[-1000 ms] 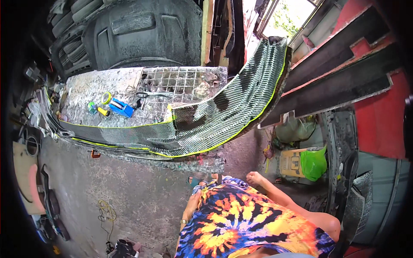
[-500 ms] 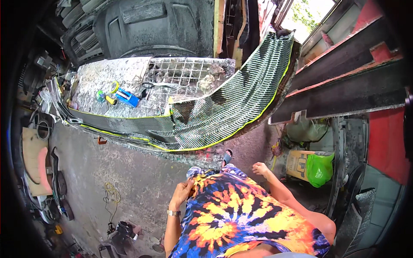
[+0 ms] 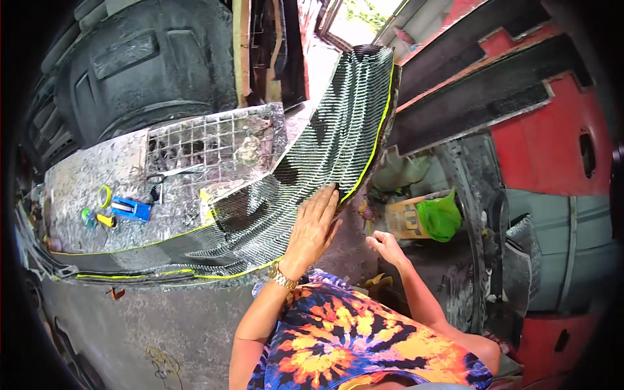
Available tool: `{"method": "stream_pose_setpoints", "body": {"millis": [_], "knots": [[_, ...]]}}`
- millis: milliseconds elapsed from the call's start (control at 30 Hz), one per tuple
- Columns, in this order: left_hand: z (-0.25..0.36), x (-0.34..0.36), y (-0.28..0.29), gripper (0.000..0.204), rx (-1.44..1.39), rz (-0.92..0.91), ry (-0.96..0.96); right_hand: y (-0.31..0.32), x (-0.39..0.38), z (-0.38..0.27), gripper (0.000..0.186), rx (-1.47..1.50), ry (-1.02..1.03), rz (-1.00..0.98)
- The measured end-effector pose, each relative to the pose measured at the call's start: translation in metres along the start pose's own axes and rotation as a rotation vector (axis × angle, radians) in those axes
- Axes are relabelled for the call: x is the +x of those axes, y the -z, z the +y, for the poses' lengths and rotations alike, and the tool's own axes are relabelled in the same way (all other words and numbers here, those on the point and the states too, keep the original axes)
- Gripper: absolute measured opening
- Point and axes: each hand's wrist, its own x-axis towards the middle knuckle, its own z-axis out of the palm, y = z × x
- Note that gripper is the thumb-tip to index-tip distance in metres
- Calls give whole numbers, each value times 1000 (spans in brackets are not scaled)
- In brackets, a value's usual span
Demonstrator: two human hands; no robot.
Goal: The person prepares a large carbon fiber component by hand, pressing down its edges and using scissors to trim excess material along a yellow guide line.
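A long curved mould or panel (image 3: 348,130) bears glossy black woven cloth that looks like carbon fibre, edged with yellow-green tape. It sweeps from the far left, past my front, up toward the bright opening. My left hand (image 3: 314,224), palm down with fingers stretched out, lies on the cloth near its near right edge; a gold-coloured watch (image 3: 283,277) is on that wrist. Off the panel to the right, my right hand (image 3: 385,247) hangs in the air, fingers loosely bent and thumb apart. I see nothing in it.
A spattered worktable (image 3: 84,166) behind the panel carries scissors (image 3: 170,175), a yellow tape roll (image 3: 104,195) and a blue tool (image 3: 131,208). To my right are a cardboard box (image 3: 404,220), a green plastic bag (image 3: 440,217) and long dark panels (image 3: 474,110). An orange clamp (image 3: 116,294) hangs at the left.
My left hand has gone from my shirt front to the panel's cloth. The view has turned right and come closer to the panel's right part. My right hand stays raised at my side.
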Motion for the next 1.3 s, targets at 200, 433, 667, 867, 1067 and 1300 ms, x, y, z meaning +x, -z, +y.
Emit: {"method": "stream_pose_setpoints", "body": {"millis": [200,433,667,867,1067,1300], "knots": [[-23,16,10,74,22,-124,-61,31,-40,-128,11,-319,441,241],[-50,23,15,75,175,-269,-224,20,-53,-179,8,-311,537,213],[-54,21,4,75,201,-248,-238,18,-38,-205,16,-577,787,189],[-52,23,4,78,276,-233,-236,26,-10,-240,37,-1007,956,210],[-51,22,1,77,255,-221,-222,39,27,-242,37,-1271,985,93],[-52,21,2,76,213,-233,-214,44,39,-245,34,-1516,1031,-28]]}}
